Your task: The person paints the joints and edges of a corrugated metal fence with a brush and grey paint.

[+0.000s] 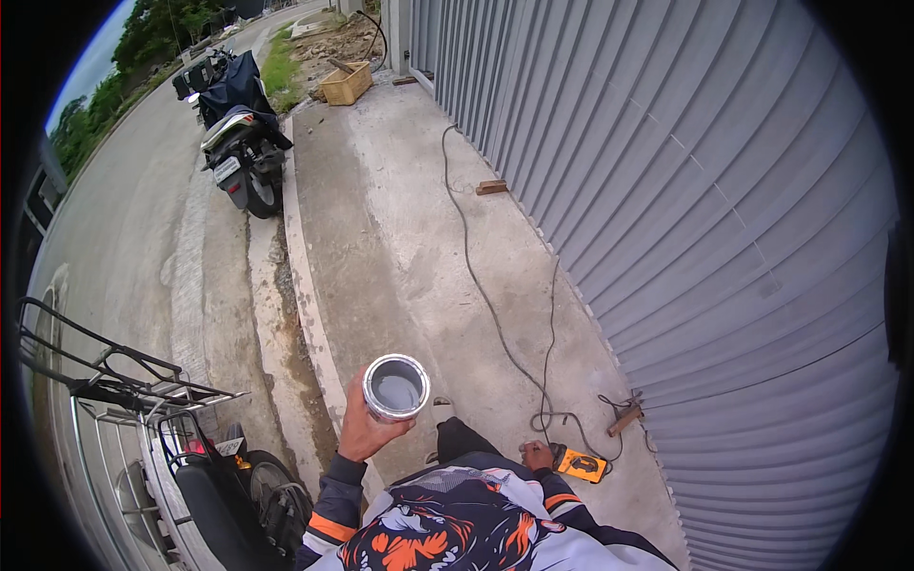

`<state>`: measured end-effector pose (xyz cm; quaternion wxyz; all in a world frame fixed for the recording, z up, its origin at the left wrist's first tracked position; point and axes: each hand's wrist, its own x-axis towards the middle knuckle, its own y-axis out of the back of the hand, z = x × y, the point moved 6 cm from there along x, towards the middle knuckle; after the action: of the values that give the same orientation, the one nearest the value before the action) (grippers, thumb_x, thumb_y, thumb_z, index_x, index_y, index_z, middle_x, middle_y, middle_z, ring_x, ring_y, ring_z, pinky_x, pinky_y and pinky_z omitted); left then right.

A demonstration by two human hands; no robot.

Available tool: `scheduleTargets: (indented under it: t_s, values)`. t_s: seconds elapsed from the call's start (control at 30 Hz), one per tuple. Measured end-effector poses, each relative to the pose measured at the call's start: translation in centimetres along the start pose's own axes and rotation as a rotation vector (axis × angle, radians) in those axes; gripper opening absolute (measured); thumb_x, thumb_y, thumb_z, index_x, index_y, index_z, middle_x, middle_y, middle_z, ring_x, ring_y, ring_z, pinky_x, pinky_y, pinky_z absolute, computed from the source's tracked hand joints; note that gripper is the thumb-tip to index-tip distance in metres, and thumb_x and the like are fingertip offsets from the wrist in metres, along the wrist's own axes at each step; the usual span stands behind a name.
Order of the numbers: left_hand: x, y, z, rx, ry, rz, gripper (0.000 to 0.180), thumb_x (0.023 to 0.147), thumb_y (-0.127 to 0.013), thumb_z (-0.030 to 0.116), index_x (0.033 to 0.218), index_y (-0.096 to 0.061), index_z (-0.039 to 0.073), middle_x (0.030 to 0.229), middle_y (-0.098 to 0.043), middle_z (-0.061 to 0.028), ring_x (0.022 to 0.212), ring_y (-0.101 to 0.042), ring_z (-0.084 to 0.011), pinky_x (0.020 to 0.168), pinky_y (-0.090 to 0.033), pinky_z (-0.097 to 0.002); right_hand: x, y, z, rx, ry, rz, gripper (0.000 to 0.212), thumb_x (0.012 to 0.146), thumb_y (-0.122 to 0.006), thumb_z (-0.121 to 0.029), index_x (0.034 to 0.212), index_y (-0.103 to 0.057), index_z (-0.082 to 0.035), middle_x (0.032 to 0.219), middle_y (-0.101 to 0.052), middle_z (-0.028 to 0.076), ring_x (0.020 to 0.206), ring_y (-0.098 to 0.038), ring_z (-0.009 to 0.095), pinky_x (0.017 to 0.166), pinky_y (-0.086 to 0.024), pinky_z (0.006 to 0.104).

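Observation:
My left hand (366,424) is wrapped round the side of an open metal paint can (396,387), held out in front of me over the concrete. Grey paint shows inside the can, below its shiny rim. My right hand (537,456) hangs low by my right side with its fingers curled; what they hold, if anything, is too small to make out. Just right of that hand is a yellow-and-black machine (581,464) with a dark cable by it. Whether the hand touches the machine, I cannot tell.
A grey corrugated metal wall (705,181) runs along the right. A long dark cable (476,276) lies on the concrete. Wood blocks (492,187) sit by the wall. A parked motorcycle (249,157), a yellow crate (346,84) and another motorcycle with a metal frame (219,495) stand around.

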<state>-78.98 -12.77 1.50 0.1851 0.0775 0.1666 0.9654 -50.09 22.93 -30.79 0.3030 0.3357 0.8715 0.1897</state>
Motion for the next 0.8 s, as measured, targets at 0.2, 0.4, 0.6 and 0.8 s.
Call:
scheduleTargets:
  t_s: [0.2,0.4,0.6,0.8]
  values:
    - [7.8,-0.3,-3.7,-0.155,0.029,-0.054,0.11,0.065,-0.099,0.024,0.154,-0.039,0.0,0.143,-0.052,-0.0174,0.136,-0.054,-0.0327,0.116,-0.043,-0.0436,7.5,-6.3,-2.1,0.103,-0.286,-0.025,0.027,0.1,-0.066,-0.032,0.094,-0.072,-0.006,0.071,-0.069,0.006,0.052,-0.064,0.017,0.044,-0.05,0.0336]
    - [16.8,7.0,-5.5,0.045,0.093,-0.116,0.112,0.062,-0.098,0.023,0.153,-0.039,-0.003,0.145,-0.051,-0.0193,0.14,-0.051,-0.0361,0.12,-0.04,-0.0454,18.1,-15.4,-11.4,-0.456,0.132,-0.087,0.035,0.096,-0.067,-0.037,0.101,-0.073,-0.003,0.075,-0.074,0.014,0.061,-0.073,0.025,0.063,-0.061,0.0388]
    - [26.7,14.5,-7.2,0.026,0.134,0.034,0.119,0.062,-0.096,0.016,0.16,-0.03,-0.003,0.148,-0.053,-0.0187,0.139,-0.054,-0.032,0.119,-0.043,-0.043,28.2,-26.7,-33.2,0.029,0.026,-0.216,0.034,0.1,-0.067,-0.038,0.108,-0.073,-0.005,0.079,-0.073,0.009,0.065,-0.071,0.018,0.061,-0.057,0.0345]
    - [35.3,18.0,-10.8,-0.153,0.144,0.075,0.112,0.066,-0.097,0.016,0.158,-0.033,0.003,0.143,-0.058,-0.0132,0.132,-0.06,-0.0265,0.115,-0.047,-0.0413,35.6,-29.2,-46.7,0.007,0.213,-0.074,0.035,0.101,-0.069,-0.04,0.111,-0.075,-0.007,0.079,-0.072,0.007,0.068,-0.069,0.015,0.065,-0.056,0.0317]
